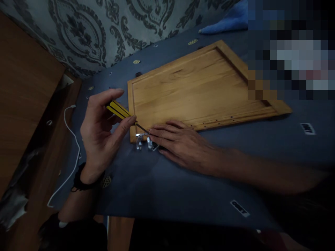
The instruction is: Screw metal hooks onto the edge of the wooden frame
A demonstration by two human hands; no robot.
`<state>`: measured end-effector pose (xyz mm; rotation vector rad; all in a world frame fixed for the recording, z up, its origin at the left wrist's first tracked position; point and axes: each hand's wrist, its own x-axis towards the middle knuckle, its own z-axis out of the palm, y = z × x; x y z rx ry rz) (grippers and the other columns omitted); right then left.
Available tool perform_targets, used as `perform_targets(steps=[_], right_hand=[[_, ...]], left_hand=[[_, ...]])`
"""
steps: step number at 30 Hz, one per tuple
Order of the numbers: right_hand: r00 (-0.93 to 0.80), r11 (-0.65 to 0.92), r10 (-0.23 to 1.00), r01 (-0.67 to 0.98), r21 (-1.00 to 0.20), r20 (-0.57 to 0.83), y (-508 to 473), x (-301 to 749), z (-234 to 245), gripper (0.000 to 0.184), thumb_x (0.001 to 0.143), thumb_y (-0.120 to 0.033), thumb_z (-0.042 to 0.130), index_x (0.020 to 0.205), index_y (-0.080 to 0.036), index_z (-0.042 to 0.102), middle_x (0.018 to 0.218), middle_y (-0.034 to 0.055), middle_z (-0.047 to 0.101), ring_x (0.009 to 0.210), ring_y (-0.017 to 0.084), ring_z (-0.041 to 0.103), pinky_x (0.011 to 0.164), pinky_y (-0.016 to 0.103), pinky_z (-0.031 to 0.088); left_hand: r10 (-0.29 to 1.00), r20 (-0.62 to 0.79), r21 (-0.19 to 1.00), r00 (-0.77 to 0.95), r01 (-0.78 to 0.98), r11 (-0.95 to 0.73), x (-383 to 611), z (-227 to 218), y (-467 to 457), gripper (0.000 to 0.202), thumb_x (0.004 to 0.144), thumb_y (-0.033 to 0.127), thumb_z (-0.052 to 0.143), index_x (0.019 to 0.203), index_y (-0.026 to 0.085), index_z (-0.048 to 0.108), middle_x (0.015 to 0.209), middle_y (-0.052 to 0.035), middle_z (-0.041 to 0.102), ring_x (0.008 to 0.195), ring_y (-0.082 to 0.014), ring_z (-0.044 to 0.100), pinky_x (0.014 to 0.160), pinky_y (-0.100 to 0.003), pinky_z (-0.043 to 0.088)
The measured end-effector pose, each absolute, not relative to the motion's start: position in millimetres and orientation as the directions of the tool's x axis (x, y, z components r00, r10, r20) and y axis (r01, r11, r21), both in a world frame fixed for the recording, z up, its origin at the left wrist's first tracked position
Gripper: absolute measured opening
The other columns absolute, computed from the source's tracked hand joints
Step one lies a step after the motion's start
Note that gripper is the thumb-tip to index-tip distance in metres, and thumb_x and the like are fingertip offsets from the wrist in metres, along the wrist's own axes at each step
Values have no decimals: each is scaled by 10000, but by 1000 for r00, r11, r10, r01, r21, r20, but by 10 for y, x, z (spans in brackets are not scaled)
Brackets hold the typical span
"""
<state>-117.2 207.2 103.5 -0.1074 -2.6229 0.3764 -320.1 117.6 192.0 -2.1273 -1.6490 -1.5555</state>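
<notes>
Left fingers [108, 97] hold screwdriver [119, 110]; cloth [193, 202] below, wallpaper [81, 31] beyond.

Near cloth [162, 195] passable, board [188, 87] beyond, cable [76, 137] left

No text legible; lettered patches [240, 208] on blue-grey cloth [183, 195] too blurred.

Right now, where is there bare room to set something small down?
Bare cloth shows between the black wristband and the right forearm; the middle of the wooden panel is bare too. Crowded: the panel's near-left corner, where the left hand, screwdriver, metal fitting and right hand meet. The pixelated upper right can't be judged.
</notes>
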Motion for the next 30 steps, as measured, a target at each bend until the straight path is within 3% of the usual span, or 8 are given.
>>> perform_targets(steps=[5, 10, 14, 21, 30], right_hand=[[-874, 966, 133, 9, -259, 467, 2075, -1176, 1029, 396, 1053, -237, 455, 1391, -108, 615, 1420, 118, 673, 1332, 266, 590, 1139, 465, 430], [-877, 961, 147, 18, -276, 457, 2069, -1176, 1033, 405, 1051, -238, 466, 1419, -126, 592, 1423, 112, 671, 1336, 262, 583, 1138, 480, 426], [-878, 958, 146, 11, -286, 457, 2070, -1174, 1025, 396, 1054, -241, 458, 1409, -139, 600, 1422, 112, 671, 1349, 257, 576, 1136, 490, 427], [-878, 958, 140, 4, -286, 458, 2076, -1176, 1025, 394, 1048, -233, 465, 1401, -122, 602, 1408, 119, 679, 1346, 266, 578, 1138, 501, 427], [-876, 961, 138, 6, -277, 461, 2075, -1175, 1029, 393, 1044, -226, 473, 1393, -108, 609, 1416, 123, 675, 1349, 270, 579, 1141, 483, 424]], left_hand=[[769, 637, 578, -49, 691, -434, -3166, 1941, 1158, 500, 900, 147, 761, 1323, 385, 643, 1257, -9, 596, 963, -163, 698, 798, -333, 668], [719, 690, 512, -84, 759, -403, -3187, 1922, 1171, 468, 830, 295, 850, 1261, 363, 679, 1209, -21, 637, 996, -196, 684, 686, -306, 670], [742, 667, 572, -72, 687, -448, -3186, 1929, 1176, 480, 821, 353, 853, 1261, 346, 663, 1254, 0, 640, 932, -171, 718, 807, -364, 689], [674, 718, 589, -175, 668, -455, -3159, 1984, 1143, 439, 840, 217, 830, 1234, 357, 693, 1299, -9, 614, 949, -210, 726, 752, -376, 667], [704, 698, 575, -127, 685, -447, -3160, 1910, 1188, 483, 799, 330, 871, 1247, 385, 698, 1239, -24, 647, 897, -225, 708, 716, -404, 672]])
